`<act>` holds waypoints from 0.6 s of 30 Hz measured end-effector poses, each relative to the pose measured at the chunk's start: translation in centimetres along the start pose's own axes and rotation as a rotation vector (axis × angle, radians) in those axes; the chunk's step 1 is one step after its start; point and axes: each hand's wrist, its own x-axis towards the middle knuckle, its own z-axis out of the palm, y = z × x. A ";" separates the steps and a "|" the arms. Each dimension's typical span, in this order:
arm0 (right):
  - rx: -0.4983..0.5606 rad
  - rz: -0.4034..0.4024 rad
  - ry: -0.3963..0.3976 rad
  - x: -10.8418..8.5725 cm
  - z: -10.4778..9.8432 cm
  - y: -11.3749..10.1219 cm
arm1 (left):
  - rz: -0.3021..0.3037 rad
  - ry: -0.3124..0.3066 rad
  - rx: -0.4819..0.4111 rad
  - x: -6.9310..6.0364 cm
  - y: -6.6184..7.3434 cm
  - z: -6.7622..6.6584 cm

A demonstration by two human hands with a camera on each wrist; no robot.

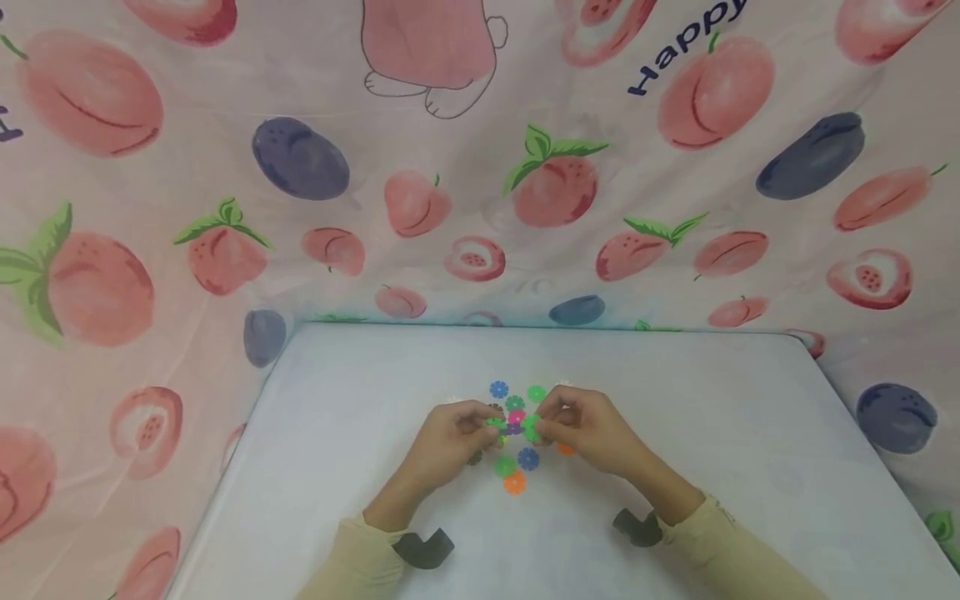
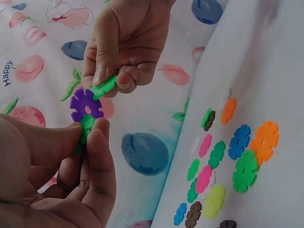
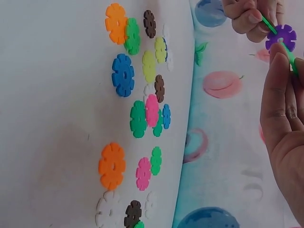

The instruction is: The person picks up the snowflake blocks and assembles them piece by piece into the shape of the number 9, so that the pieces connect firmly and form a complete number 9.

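Both hands are raised over the table around a purple notched disc (image 2: 86,104) with a green disc joined at each of two sides. My left hand (image 1: 447,439) pinches one green disc (image 2: 85,129) between thumb and fingers. With thumb and fingertips, my right hand (image 1: 588,425) grips the other green disc (image 2: 104,87). The purple disc (image 3: 281,39) sits between the two hands, and both green discs stand at an angle to it. Fingertips cover parts of the green discs.
Loose notched discs lie on the white table (image 1: 322,500) below and around the hands, among them an orange disc (image 1: 514,482), a blue disc (image 3: 123,75) and a pink disc (image 3: 152,110). Some overlap. A fruit-printed cloth (image 1: 420,150) hangs behind the table.
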 end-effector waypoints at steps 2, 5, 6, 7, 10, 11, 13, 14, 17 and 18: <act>0.003 0.005 0.000 0.0 0.0 0.0 | -0.003 0.003 -0.003 0.1 -0.1 0.0; 0.010 0.009 -0.003 0.1 -0.1 0.0 | -0.007 0.006 -0.010 0.2 -0.2 0.1; 0.010 0.010 -0.003 0.1 -0.1 0.0 | -0.007 0.007 -0.013 0.2 -0.2 0.1; 0.011 0.010 -0.004 0.1 -0.1 0.0 | -0.006 0.008 -0.016 0.2 -0.2 0.2; 0.009 0.012 -0.008 0.2 -0.1 0.0 | -0.007 0.017 -0.024 0.2 -0.1 0.3; 0.009 0.014 -0.010 0.2 -0.1 0.0 | -0.006 0.022 -0.029 0.2 -0.1 0.4; 0.012 0.019 -0.014 0.3 -0.1 0.0 | -0.012 0.030 -0.028 0.1 0.0 0.5; 0.014 0.021 -0.017 0.3 -0.1 0.0 | -0.015 0.033 -0.029 0.1 0.0 0.5; 0.022 0.026 -0.023 0.4 -0.1 -0.1 | -0.028 0.038 -0.020 0.1 0.1 0.6; 0.021 0.029 -0.025 0.4 -0.1 -0.1 | -0.030 0.038 -0.017 0.1 0.1 0.6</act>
